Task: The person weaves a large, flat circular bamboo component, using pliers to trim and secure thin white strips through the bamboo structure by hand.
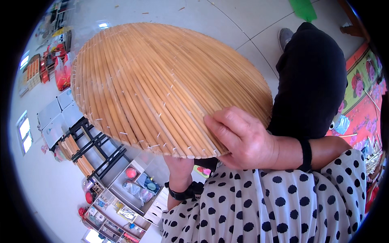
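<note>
A large round mat (162,87) of tan plant stalks laid side by side, tied with short white thread stitches, is held tilted in front of me. My right hand (247,139) grips it near the closest edge, its bent fingers on the upper face and the thumb side down by the rim. Below that same edge my left hand (178,163) reaches up under the mat. Its fingers are hidden behind the stalks, so their hold does not show. Dark bands circle both wrists.
Beyond the mat lies a pale tiled floor (259,44) with bits of stalk. At right, a flowered cloth (360,97) lies beside my dark-trousered leg (312,81). Left stand a black metal frame (101,150), an open drawer unit (133,188) and red bags (63,73).
</note>
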Available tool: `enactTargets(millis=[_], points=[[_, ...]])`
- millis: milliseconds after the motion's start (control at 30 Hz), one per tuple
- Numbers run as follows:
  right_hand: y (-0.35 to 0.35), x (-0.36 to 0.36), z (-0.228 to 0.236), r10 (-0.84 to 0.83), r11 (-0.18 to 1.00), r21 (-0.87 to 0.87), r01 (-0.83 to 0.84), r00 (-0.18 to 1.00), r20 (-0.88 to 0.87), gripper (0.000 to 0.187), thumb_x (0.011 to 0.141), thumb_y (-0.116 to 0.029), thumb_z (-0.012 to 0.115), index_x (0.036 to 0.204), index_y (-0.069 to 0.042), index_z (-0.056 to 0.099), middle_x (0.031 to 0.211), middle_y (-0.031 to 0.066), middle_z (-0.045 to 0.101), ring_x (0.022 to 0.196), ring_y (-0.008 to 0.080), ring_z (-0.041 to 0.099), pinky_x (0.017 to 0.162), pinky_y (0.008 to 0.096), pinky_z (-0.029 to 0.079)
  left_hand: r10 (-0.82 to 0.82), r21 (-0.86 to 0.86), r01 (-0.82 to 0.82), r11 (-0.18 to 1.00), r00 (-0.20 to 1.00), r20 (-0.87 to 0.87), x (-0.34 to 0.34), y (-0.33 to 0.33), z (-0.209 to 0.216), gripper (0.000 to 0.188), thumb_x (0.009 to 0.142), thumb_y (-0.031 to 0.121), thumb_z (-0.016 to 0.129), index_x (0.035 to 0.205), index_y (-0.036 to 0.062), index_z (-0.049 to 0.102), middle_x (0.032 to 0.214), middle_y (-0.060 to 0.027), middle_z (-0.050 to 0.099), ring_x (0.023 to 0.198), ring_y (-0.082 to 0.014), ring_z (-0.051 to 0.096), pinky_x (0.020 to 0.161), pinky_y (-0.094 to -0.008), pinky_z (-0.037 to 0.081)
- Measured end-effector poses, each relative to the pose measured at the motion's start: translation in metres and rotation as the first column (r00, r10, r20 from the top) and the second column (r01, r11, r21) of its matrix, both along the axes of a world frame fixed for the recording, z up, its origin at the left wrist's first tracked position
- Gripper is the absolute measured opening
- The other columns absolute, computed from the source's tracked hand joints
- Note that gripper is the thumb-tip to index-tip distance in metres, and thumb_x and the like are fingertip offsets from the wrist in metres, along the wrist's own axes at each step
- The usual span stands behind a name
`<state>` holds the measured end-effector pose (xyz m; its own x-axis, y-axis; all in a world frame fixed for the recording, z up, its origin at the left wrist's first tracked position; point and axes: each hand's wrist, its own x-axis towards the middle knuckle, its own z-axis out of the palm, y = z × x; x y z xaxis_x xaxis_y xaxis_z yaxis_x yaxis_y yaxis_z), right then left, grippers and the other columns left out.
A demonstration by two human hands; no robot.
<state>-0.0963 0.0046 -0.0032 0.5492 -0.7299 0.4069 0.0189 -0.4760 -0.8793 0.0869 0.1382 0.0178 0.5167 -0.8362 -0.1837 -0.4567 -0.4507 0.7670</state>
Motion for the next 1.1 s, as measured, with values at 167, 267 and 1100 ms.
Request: enactTargets(millis=[167, 267, 1100], points=[[-0.001, -0.002, -0.004, -0.001, 1.0, -0.015, 0.0, 1.0, -0.029, 0.064, 0.053, -0.007, 0.077, 0.111, 0.015, 0.061, 0.1, 0.0192, 0.055, 0.08, 0.0312, 0.063, 0.067, 0.0355, 0.054, -0.043, -0.018, 0.043, 0.999, 0.998, -0.034, -0.002, -0.01, 0.002, 0.048, 0.089, 0.018, 0.069, 0.13, -0.0025, 0.054, 0.13, -0.0145, 0.06, 0.121, -0.0255, 0.057, 0.105, -0.0384, 0.042], [-0.001, -0.004, 0.0, 0.001, 1.0, -0.012, -0.002, 0.999, -0.045, 0.065, 0.053, -0.007, 0.077, 0.112, 0.015, 0.06, 0.101, 0.0188, 0.055, 0.081, 0.0309, 0.062, 0.068, 0.0353, 0.054, -0.035, -0.021, 0.035, 0.999, 0.999, -0.033, -0.006, -0.018, 0.008, 0.045, 0.088, 0.016, 0.068, 0.127, -0.002, 0.057, 0.129, -0.0138, 0.061, 0.12, -0.0257, 0.058, 0.105, -0.0387, 0.041], [-0.003, -0.006, 0.001, -0.037, 0.999, -0.042, 0.035, 0.998, -0.053, 0.065, 0.056, -0.012, 0.075, 0.113, 0.016, 0.058, 0.1, 0.0153, 0.052, 0.085, 0.0286, 0.056, 0.072, 0.0342, 0.053, -0.034, -0.06, 0.031, 0.998, 0.998, -0.057, -0.016, -0.048, 0.013, 0.044, 0.087, 0.008, 0.067, 0.129, -0.0017, 0.055, 0.129, -0.0124, 0.061, 0.119, -0.0235, 0.058, 0.105, -0.0366, 0.041]])
